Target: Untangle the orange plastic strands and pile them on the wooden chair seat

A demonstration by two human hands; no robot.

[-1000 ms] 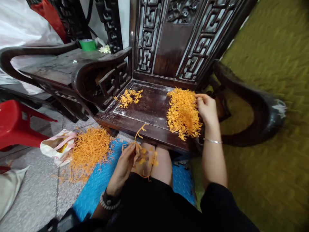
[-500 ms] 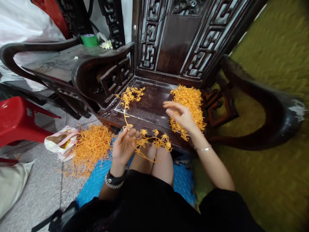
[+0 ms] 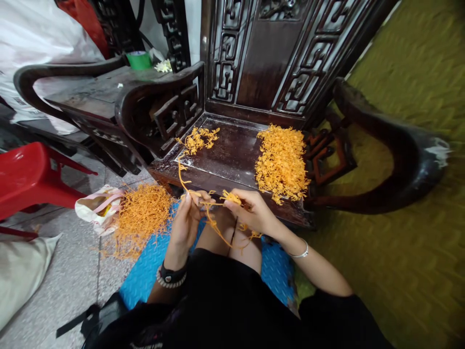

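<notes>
My left hand [image 3: 182,229] pinches a thin orange plastic stem [image 3: 183,183] over my lap. The stem has short side branches, and its far end reaches a small cluster of orange flower-like pieces [image 3: 199,139] on the seat's left side. Close beside it, my right hand [image 3: 257,212] is closed on an orange flower-like piece [image 3: 231,196] and a taut length of stem. More of the orange strand loops down below both hands. A dense pile of orange flower-like pieces [image 3: 281,162] covers the right side of the dark wooden seat [image 3: 232,157].
Left of the seat, a heap of thin orange stems [image 3: 145,213] lies on the floor by a white bag [image 3: 96,211]. A red stool [image 3: 32,172] stands further left. Curved wooden armrests [image 3: 392,140] flank the seat. Green tape [image 3: 139,60] sits on a side table.
My right hand has come from beside the orange pile down and left to the strand, and its fingers have closed. My left hand keeps its pinch on the stem.
</notes>
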